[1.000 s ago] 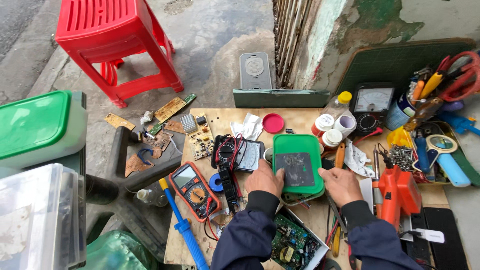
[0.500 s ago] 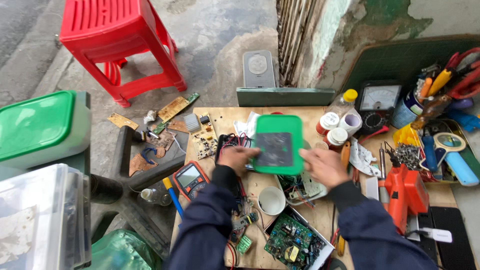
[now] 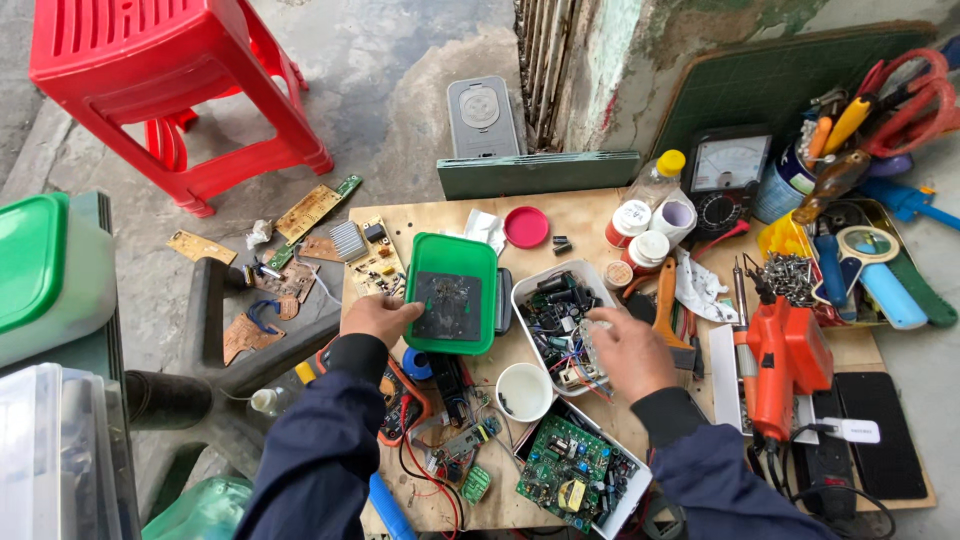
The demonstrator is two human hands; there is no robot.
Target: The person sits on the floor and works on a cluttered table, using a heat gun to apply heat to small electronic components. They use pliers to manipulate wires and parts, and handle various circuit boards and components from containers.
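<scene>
A person's left hand [image 3: 378, 318] grips the lower left edge of a green rectangular plastic lid [image 3: 452, 293], holding it flat above a cluttered plywood worktable [image 3: 580, 215], while the right hand [image 3: 628, 350], fingers loosely curled, reaches into a white rectangular plastic tray [image 3: 560, 322] packed with capacitors, wires and other loose electronic parts. Just below the tray stands a small round white cup [image 3: 524, 391], holding only a few dark bits. At the table's near edge, another white tray [image 3: 580, 470] holds green circuit boards. A red round cap [image 3: 526, 227] lies behind the lid.
</scene>
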